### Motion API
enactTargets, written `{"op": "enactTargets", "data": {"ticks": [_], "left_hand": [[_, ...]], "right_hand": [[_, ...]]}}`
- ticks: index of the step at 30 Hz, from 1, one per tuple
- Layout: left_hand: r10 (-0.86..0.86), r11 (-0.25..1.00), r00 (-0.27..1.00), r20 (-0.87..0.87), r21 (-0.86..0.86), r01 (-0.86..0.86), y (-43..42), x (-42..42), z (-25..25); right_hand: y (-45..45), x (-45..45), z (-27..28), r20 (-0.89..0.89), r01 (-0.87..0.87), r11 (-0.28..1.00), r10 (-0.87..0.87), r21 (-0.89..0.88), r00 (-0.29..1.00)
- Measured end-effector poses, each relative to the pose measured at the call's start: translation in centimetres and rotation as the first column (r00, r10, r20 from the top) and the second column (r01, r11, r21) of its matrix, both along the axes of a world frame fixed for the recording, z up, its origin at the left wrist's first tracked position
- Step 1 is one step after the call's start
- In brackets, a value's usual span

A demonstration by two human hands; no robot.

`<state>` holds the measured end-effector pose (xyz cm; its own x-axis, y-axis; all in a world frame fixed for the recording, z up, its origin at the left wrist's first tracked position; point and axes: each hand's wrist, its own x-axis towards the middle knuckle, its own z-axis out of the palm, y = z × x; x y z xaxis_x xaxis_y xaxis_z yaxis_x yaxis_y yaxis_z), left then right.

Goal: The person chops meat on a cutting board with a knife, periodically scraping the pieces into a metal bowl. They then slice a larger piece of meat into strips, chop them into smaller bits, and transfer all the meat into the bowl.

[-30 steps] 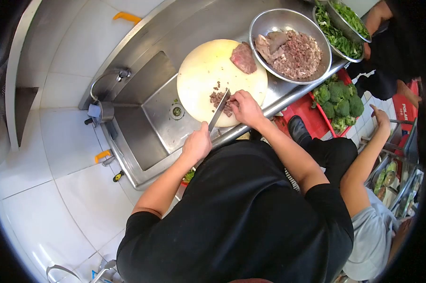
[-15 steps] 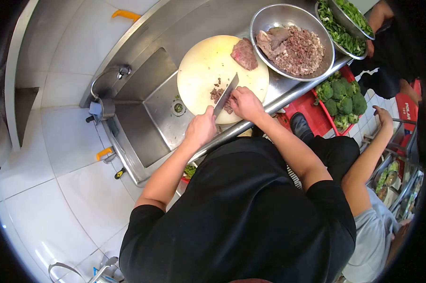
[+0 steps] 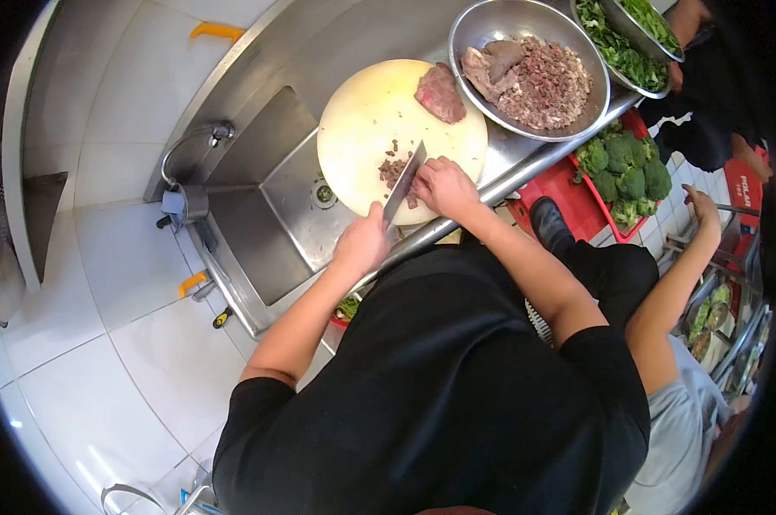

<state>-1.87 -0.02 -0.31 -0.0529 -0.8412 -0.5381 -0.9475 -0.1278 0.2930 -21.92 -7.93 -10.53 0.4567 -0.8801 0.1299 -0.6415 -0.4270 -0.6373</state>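
My left hand (image 3: 363,240) is wrapped round the handle of a cleaver (image 3: 405,182), whose blade stands on a round cutting board (image 3: 353,112). Close against the blade's other side, the curled fingers of my right hand (image 3: 446,187) press on a piece of meat (image 3: 413,201), mostly hidden under them. Small chopped meat bits (image 3: 391,172) lie left of the blade. Farther back on the board rests a larger chunk of dark red meat (image 3: 440,93).
A steel bowl (image 3: 596,112) of minced meat stands beyond the board. The sink basin (image 3: 272,232) is at left. Bowls of leafy greens (image 3: 615,60) and a red crate (image 3: 568,202) with broccoli (image 3: 628,172) are at right. Another person's forearm (image 3: 693,257) reaches in nearby.
The cleaver blade has shifted slightly and tilts a little more upright, still beside my right fingers. The whole view has drifted slightly; both hands keep their grips.
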Motion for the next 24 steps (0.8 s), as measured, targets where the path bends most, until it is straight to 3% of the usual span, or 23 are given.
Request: {"op": "enactTargets", "data": {"ticks": [4,8,10,12,15,18,21,24], "left_hand": [[0.088,0.994,0.995,0.035,0.066,-0.091,1.7,-0.2,-0.7],[0.057,0.996,0.995,-0.078,-0.061,-0.062,-1.3,-1.3,-2.6],[0.06,0.995,0.994,-0.092,-0.071,-0.066,-2.0,-1.1,-2.8],[0.057,0.996,0.994,-0.094,-0.067,-0.063,-1.8,-1.1,-2.7],[0.058,0.996,0.995,-0.085,-0.064,-0.064,-1.7,-0.8,-2.3],[0.038,0.996,0.996,-0.087,-0.073,-0.044,-1.5,-0.1,-2.2],[0.009,0.994,0.996,-0.093,-0.106,-0.019,-1.8,0.6,-1.8],[0.029,0.993,0.997,-0.077,-0.109,-0.037,-1.2,-0.4,0.7]], "right_hand": [[0.4,-0.4,-0.4,0.055,0.008,0.999,-0.006,-0.044,0.998],[1.1,-0.7,1.2,0.076,0.031,0.998,-0.036,0.057,0.996],[2.2,-0.2,2.5,0.053,0.099,0.985,-0.092,-0.141,0.994],[3.2,0.3,2.2,-0.022,0.109,0.981,-0.114,-0.162,0.993],[2.9,0.2,0.8,-0.116,0.047,0.998,-0.051,-0.043,0.992],[2.6,-1.0,0.9,-0.005,-0.015,0.995,0.014,-0.101,1.0],[2.2,-1.5,2.0,0.148,0.021,0.999,-0.025,0.028,0.989],[1.3,-1.2,1.6,0.15,0.027,0.997,-0.017,-0.065,0.989]]}}
